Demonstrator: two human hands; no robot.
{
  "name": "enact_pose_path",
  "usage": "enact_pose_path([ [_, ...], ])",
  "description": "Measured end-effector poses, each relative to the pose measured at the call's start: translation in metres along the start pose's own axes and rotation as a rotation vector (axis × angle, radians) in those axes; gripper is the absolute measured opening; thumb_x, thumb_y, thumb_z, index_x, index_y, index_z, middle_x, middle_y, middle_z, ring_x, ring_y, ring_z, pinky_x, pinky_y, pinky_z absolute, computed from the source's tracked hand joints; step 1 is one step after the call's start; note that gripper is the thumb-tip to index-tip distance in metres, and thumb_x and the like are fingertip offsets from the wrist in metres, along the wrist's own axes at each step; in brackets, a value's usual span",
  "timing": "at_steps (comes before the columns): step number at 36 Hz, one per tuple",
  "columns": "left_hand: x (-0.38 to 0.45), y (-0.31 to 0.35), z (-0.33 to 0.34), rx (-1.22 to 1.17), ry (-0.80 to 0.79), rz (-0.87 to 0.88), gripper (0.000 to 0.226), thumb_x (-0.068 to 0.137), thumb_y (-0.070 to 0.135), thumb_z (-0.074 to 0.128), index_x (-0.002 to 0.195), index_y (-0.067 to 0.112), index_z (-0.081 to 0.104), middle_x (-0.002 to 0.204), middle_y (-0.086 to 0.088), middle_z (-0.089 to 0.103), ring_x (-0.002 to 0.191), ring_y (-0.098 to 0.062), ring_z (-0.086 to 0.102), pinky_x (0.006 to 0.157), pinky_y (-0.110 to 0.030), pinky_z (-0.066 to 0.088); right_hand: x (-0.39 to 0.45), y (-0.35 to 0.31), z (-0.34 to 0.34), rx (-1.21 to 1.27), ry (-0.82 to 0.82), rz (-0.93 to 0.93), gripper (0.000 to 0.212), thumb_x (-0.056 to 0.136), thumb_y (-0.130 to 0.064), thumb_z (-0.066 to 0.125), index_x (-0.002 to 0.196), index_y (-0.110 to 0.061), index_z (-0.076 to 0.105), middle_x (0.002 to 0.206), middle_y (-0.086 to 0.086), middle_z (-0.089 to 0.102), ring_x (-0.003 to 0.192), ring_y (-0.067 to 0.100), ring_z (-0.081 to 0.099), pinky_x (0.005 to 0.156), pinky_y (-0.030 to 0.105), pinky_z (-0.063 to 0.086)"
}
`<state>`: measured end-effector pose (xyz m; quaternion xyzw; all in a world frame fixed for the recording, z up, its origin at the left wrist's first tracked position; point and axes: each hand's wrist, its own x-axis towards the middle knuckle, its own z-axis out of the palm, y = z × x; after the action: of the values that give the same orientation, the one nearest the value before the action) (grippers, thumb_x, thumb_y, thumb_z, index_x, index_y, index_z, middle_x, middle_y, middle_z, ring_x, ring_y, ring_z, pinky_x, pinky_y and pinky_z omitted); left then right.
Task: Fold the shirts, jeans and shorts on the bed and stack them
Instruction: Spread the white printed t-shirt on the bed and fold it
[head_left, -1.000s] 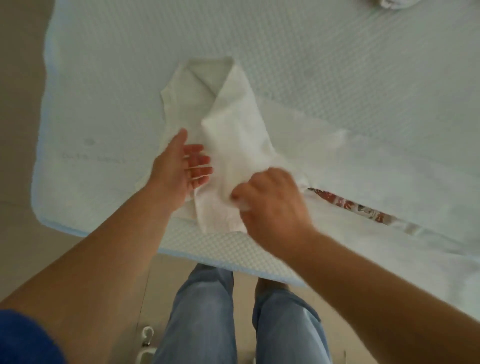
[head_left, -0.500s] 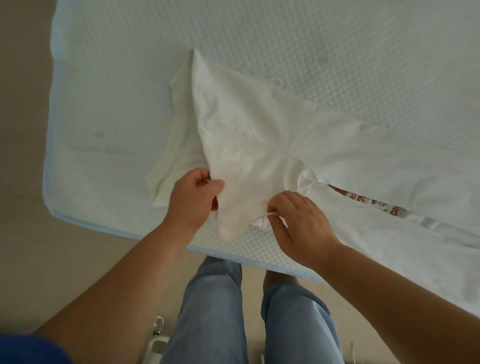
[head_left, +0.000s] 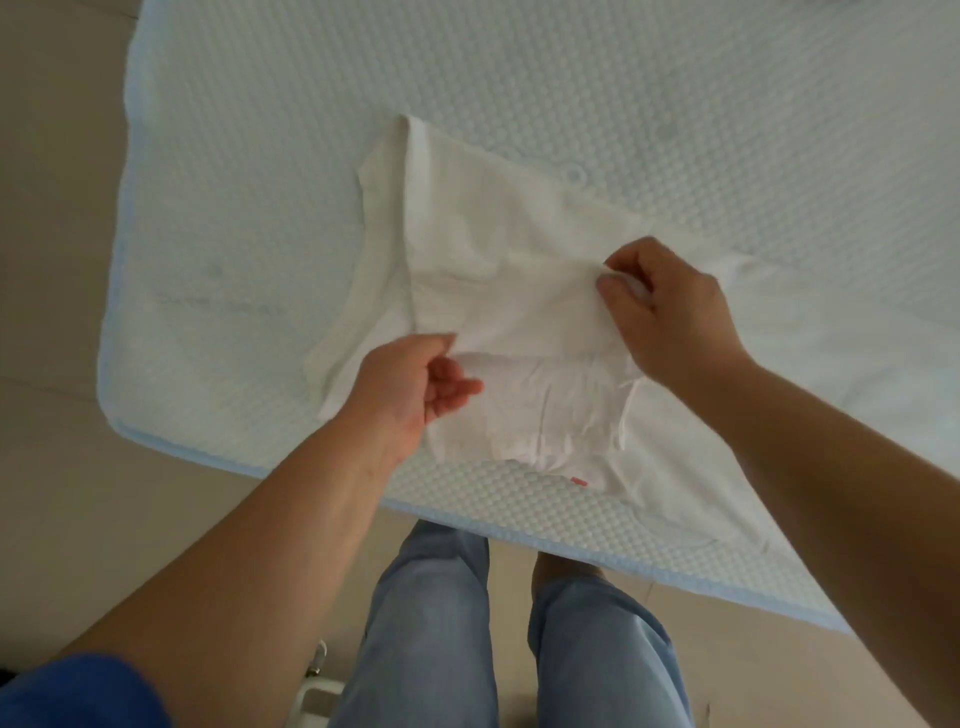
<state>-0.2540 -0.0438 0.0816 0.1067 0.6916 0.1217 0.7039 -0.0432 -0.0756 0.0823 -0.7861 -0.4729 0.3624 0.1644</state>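
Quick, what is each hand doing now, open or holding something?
Left hand: pinches an edge of the white shirt.
Right hand: pinches a fold of the shirt.

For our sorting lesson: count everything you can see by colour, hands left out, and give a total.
White: 2, the shirt and the bed cover
Blue: 2, the jeans worn by the person and the sleeve
Red: 1, a small tag on the shirt hem
Total: 5
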Motion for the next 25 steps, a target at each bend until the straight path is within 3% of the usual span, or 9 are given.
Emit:
enact_pose_path([
  [4, 0.019, 0.029, 0.010, -0.011, 0.165, 0.138, 0.028, 0.088, 0.033, 0.058, 0.068, 0.016, 0.049, 0.042, 0.004, 0.050, 0.035, -0.013, 0.051, 0.042, -0.019, 0.042, 0.044, -0.003, 0.002, -0.073, 0.019, 0.006, 0.027, 0.090, -0.035, 0.054, 0.115, -0.023, 0.057, 0.095, -0.007, 0.061, 0.096, 0.021, 0.059, 0.077, 0.027, 0.041],
  [8, 0.032, 0.041, 0.011, 0.588, 0.404, 0.559, 0.028, 0.078, 0.037, 0.064, 0.065, 0.021, 0.045, 0.060, 0.008, 0.048, 0.055, -0.009, 0.046, 0.056, -0.025, 0.035, 0.064, 0.004, -0.001, -0.235, 0.096, -0.002, 0.048, 0.089, -0.040, 0.055, 0.131, -0.018, 0.046, 0.123, 0.002, 0.054, 0.118, 0.022, 0.045, 0.099, 0.034, 0.033],
  [11, 0.027, 0.037, 0.018, 0.863, 0.361, 0.853, 0.016, 0.078, 0.032, 0.064, 0.081, 0.021, 0.052, 0.078, 0.007, 0.053, 0.068, -0.008, 0.048, 0.065, -0.022, 0.035, 0.049, 0.011, -0.006, -0.226, 0.227, 0.006, 0.048, 0.087, -0.038, 0.055, 0.128, -0.013, 0.048, 0.126, 0.007, 0.050, 0.119, 0.025, 0.042, 0.100, 0.033, 0.031],
  [13, 0.030, 0.034, 0.025, 0.986, 0.315, 0.977, 0.027, 0.079, 0.031, 0.064, 0.101, 0.016, 0.059, 0.101, -0.003, 0.056, 0.089, -0.017, 0.054, 0.083, -0.029, 0.042, 0.031, 0.018, -0.006, -0.134, 0.258, 0.148, 0.048, 0.085, -0.042, 0.056, 0.124, -0.013, 0.049, 0.120, 0.005, 0.050, 0.117, 0.023, 0.042, 0.096, 0.028, 0.030],
  [16, 0.042, 0.042, 0.035, 1.122, 0.317, 0.829, 0.049, 0.082, 0.042, 0.061, 0.123, 0.015, 0.052, 0.122, -0.009, 0.052, 0.111, -0.028, 0.052, 0.097, -0.041, 0.040, 0.000, 0.027, 0.003, 0.023, 0.159, 0.433, 0.057, 0.082, -0.052, 0.058, 0.123, -0.014, 0.049, 0.109, -0.004, 0.051, 0.113, 0.021, 0.047, 0.090, 0.027, 0.031],
  [19, 0.057, 0.047, 0.041, 1.222, 0.291, 0.668, 0.051, 0.083, 0.051, 0.057, 0.121, 0.018, 0.050, 0.121, -0.005, 0.054, 0.110, -0.027, 0.053, 0.098, -0.041, 0.039, -0.018, 0.033, 0.014, 0.186, 0.149, 0.593, 0.063, 0.077, -0.058, 0.062, 0.126, -0.019, 0.048, 0.106, -0.008, 0.055, 0.104, 0.017, 0.054, 0.088, 0.031, 0.040],
  [21, 0.064, 0.047, 0.043, 1.270, 0.301, 0.683, 0.047, 0.084, 0.051, 0.055, 0.118, 0.019, 0.051, 0.118, -0.004, 0.057, 0.108, -0.027, 0.055, 0.095, -0.039, 0.037, -0.018, 0.034, 0.018, 0.329, 0.202, 0.649, 0.062, 0.075, -0.056, 0.066, 0.124, -0.022, 0.050, 0.095, -0.016, 0.056, 0.094, 0.010, 0.057, 0.086, 0.032, 0.046],
  [25, 0.072, 0.047, 0.044, 1.321, 0.346, 0.752, 0.034, 0.087, 0.044, 0.053, 0.109, 0.018, 0.052, 0.108, -0.002, 0.062, 0.102, -0.028, 0.057, 0.089, -0.038, 0.033, -0.010, 0.036, 0.019, 0.415, 0.207, 0.603, 0.034, 0.077, -0.041, 0.070, 0.105, -0.029, 0.055, 0.071, -0.018, 0.061, 0.067, -0.005, 0.059, 0.076, 0.030, 0.052],
])
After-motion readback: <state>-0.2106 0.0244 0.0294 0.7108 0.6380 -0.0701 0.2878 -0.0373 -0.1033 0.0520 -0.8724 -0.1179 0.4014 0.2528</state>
